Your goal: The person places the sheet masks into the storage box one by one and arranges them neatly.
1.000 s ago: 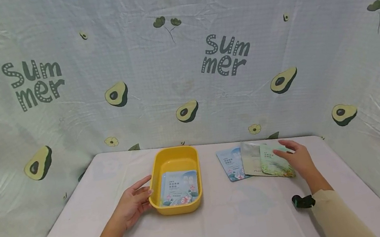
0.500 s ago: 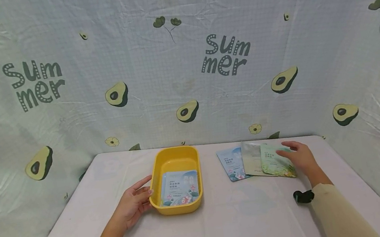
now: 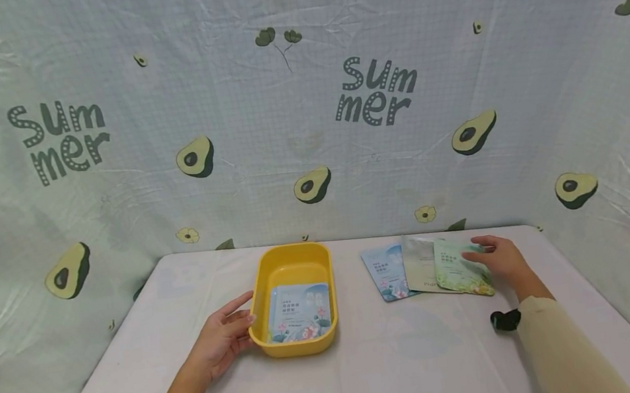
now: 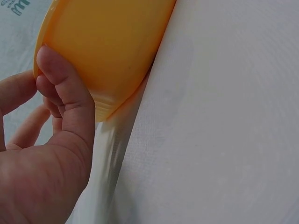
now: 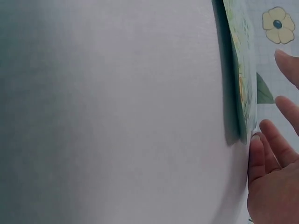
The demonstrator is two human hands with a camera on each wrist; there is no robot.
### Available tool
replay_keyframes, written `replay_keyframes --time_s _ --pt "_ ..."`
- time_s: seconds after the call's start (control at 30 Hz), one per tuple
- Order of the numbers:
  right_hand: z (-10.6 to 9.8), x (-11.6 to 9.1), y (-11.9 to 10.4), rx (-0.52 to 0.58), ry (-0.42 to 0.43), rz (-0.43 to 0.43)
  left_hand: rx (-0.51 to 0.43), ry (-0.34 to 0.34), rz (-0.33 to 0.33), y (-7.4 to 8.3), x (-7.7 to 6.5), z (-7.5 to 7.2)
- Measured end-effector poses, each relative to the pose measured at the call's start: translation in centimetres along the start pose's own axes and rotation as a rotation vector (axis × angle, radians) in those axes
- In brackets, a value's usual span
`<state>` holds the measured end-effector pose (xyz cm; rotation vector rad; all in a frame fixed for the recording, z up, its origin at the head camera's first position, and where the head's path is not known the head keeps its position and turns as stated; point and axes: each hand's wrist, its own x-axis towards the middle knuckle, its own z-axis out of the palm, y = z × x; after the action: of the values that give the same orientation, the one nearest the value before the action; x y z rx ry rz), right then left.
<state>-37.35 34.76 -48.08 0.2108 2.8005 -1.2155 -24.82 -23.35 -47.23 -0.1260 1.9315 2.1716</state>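
On the left of the table, my left hand holds the left side of a yellow plastic basin. In the left wrist view, a fingertip rests on the basin's outer wall just under the rim, with another digit at the rim itself. My right hand hovers at the right edge of a green flat sachet, its fingers loose and spread. The right wrist view has the green sachet lying close to the table, its edge casting a shadow, fingers beside its end and nothing between them.
Inside the basin lie overlapping blue sachets with pink flowers. Left of the green sachet, a silver-grey sachet and a blue sachet fan out. A printed avocado cloth hangs behind the white tabletop.
My right hand has shifted slightly to the right over the green sachet, its wrist moving a little farther forward. My left hand and the basin stay in place.
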Motion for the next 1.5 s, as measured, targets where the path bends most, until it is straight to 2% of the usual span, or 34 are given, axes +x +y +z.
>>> replay_keyframes --time_s 0.67,0.93,1.33,1.5 --pt "-0.5 1.2 -0.1 -0.12 -0.079 0.064 0.01 -0.002 -0.002 0.1 0.0 0.1" --pt "-0.7 1.6 -0.1 -0.151 -0.098 0.033 0.005 -0.005 -0.006 0.0 0.1 0.1" --pt "-1.2 1.7 -0.5 -0.157 -0.178 0.069 -0.001 -0.008 -0.013 0.0 0.0 0.0" --pt "-1.2 2.0 -0.5 -0.155 -0.185 0.066 -0.008 -0.006 -0.012 0.1 -0.1 0.0"
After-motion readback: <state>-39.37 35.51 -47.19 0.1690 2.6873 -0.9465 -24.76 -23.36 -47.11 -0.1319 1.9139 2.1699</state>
